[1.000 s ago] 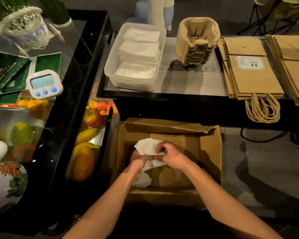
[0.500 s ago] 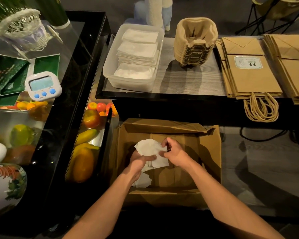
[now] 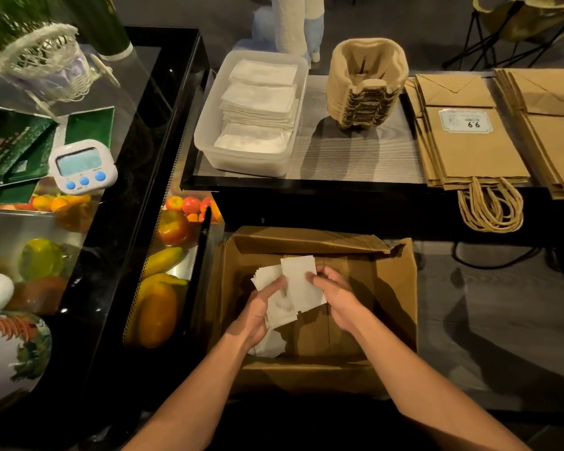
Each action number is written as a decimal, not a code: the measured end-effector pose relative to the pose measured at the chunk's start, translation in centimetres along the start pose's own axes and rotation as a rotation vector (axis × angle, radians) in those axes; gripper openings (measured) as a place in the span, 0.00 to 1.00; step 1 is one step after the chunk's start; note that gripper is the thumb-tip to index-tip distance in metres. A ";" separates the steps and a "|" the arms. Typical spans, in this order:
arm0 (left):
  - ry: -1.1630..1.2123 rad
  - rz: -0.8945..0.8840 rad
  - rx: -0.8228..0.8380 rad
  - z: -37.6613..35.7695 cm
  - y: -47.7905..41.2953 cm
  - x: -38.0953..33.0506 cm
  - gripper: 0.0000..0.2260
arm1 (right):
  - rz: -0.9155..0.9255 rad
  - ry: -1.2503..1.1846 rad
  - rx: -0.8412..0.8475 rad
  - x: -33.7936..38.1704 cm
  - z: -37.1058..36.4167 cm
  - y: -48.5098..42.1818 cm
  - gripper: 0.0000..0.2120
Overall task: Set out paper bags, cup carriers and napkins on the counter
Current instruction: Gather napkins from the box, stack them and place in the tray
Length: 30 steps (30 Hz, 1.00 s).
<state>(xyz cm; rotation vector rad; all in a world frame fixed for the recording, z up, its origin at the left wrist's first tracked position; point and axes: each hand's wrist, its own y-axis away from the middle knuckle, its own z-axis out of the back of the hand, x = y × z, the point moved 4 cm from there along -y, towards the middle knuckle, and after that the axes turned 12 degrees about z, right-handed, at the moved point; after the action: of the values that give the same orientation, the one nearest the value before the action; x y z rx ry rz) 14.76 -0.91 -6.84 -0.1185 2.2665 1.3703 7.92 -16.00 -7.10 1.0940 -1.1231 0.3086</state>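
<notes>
Left hand [image 3: 258, 309] and right hand [image 3: 337, 301] grip a bunch of napkins [image 3: 298, 284] together above the cardboard box [image 3: 393, 288], mid napkin step; next they probably must lift it into the tub [image 3: 209, 125] on the counter [image 3: 355, 157].

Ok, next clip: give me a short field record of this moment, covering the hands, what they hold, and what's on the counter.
left hand: holds a fanned bunch of loose napkins over the cardboard box
right hand: pinches that bunch at its right edge
plastic tub: on the counter, holding stacked napkins
cup carriers: one nested stack, right of the tub
paper bags: flat piles at the counter's right end, handles hanging over the near edge
</notes>
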 end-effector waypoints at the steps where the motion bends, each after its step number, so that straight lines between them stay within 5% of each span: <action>1: 0.024 0.008 0.022 0.0 0.1 0.0 0.22 | 0.034 -0.058 0.051 0.4 0.0 0.1 0.16; 4: 0.068 0.036 0.052 0.2 -0.3 0.3 0.29 | 0.070 -0.093 0.147 1.4 -0.8 0.6 0.14; 7: 0.105 0.068 0.049 -0.2 -0.4 0.5 0.31 | 0.134 0.205 0.167 1.5 -2.4 0.7 0.12; 17: 0.185 0.110 0.007 -0.2 -0.2 0.5 0.12 | 0.389 0.618 0.108 0.7 -3.5 0.7 0.14; 21: 0.215 0.123 -0.063 1.4 -0.3 0.7 0.12 | 0.303 0.777 -0.069 -0.8 -0.9 -0.6 0.17; 25: 0.171 0.115 -0.117 2.1 -0.2 0.8 0.08 | 0.207 1.087 0.100 -2.8 -1.2 -2.4 0.26; 30: 0.090 0.153 -0.261 2.6 -0.1 1.0 0.15 | 0.253 1.113 0.131 -3.7 -2.3 -3.2 0.24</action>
<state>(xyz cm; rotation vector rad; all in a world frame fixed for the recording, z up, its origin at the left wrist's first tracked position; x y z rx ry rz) 14.83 1.43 -8.30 -0.0959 2.1955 1.7715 9.75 -14.55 -11.95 0.6901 -0.2266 1.0474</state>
